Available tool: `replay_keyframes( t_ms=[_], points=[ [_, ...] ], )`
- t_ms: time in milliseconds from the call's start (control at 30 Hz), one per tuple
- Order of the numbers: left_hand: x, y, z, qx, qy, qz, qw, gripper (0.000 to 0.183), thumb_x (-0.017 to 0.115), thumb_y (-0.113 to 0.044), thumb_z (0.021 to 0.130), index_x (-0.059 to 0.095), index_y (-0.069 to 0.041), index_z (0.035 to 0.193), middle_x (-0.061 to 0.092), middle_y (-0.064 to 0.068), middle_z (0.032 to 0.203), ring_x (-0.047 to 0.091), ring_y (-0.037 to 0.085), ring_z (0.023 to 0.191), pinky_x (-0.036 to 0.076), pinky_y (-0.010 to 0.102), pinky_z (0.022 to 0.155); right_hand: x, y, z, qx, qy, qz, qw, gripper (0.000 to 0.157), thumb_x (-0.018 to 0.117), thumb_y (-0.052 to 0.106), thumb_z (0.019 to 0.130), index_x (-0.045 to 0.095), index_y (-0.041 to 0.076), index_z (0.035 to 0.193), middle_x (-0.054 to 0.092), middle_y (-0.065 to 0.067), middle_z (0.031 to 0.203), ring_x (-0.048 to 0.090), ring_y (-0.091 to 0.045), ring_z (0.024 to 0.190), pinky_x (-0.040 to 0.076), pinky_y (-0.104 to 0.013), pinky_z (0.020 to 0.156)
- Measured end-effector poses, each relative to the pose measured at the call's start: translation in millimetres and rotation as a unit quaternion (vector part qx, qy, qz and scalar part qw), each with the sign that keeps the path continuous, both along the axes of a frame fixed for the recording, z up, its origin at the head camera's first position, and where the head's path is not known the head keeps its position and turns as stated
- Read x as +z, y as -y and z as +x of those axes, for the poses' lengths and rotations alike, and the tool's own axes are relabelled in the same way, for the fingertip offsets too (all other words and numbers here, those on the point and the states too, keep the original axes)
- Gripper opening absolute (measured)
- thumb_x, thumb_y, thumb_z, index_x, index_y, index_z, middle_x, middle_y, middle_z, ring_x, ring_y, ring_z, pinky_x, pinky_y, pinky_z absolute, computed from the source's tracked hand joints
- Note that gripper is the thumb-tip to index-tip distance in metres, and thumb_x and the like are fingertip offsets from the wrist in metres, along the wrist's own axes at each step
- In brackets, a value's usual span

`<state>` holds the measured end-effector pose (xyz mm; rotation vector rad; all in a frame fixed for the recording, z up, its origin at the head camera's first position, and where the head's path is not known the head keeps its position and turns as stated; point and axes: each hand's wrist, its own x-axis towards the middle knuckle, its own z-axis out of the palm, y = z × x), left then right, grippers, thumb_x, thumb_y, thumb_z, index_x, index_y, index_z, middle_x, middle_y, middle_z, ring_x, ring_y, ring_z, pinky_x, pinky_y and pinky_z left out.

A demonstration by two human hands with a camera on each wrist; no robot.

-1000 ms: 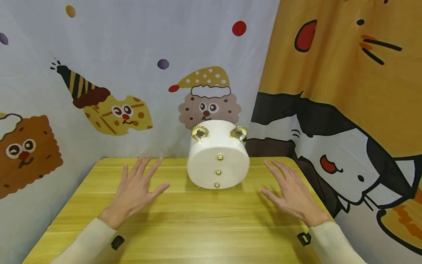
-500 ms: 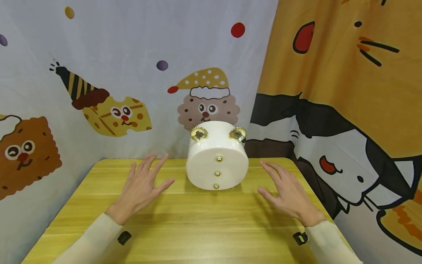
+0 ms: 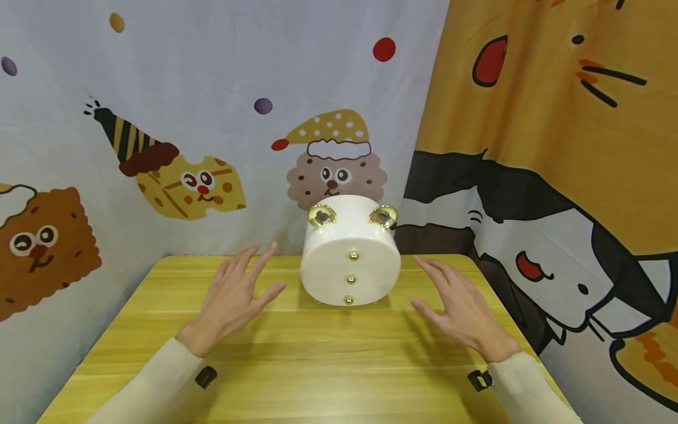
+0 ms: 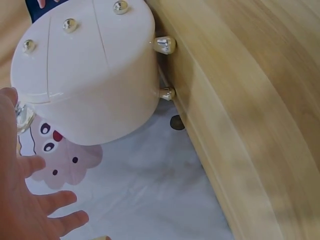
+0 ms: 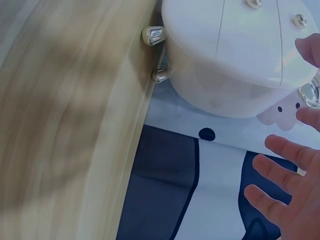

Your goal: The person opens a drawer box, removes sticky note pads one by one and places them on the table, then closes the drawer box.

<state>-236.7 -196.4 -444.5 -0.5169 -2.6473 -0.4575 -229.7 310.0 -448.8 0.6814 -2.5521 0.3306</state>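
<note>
A glossy white oval drawer box [image 3: 349, 235] stands at the far side of the wooden table [image 3: 339, 365]. Three gold knobs run down its front, and in the left wrist view two seams split that front into three parts. Two gold ears sit on its top; short gold feet [image 4: 165, 45] hold it off the tabletop. My left hand [image 3: 233, 300] hovers to the left of the box with fingers spread, apart from it. On the other side my right hand [image 3: 463, 309] is held likewise, fingers extended, touching nothing. Both hands hold nothing.
Behind the table hangs a white curtain [image 3: 212, 59] with cartoon prints, meeting an orange, black and white printed curtain [image 3: 529, 118] on the right. A dark band with a small device [image 3: 206, 377] is on the left wrist, another device [image 3: 479, 380] on the right.
Both hands have moved inward toward the box, the left one further than the right. The box stays where it was.
</note>
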Motion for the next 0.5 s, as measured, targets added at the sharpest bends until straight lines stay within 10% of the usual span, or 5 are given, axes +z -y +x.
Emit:
replay_keyframes(
  t_ms=[500],
  points=[
    [8.6, -19.1, -3.8, -0.031, -0.008, 0.022, 0.9993, 0.086, 0.07, -0.057, 0.113, 0.031, -0.033, 0.186, 0.04, 0.024, 0.186, 0.047, 0.052, 0.167, 0.045, 0.081, 0.129, 9.0, 19.0, -1.6, 0.017, -0.028, -0.005, 0.999, 0.096, 0.089, 0.043, 0.101, 0.041, 0.028, 0.183, 0.066, -0.014, 0.16, 0.073, -0.038, 0.13, 0.067, -0.063, 0.096]
  ],
)
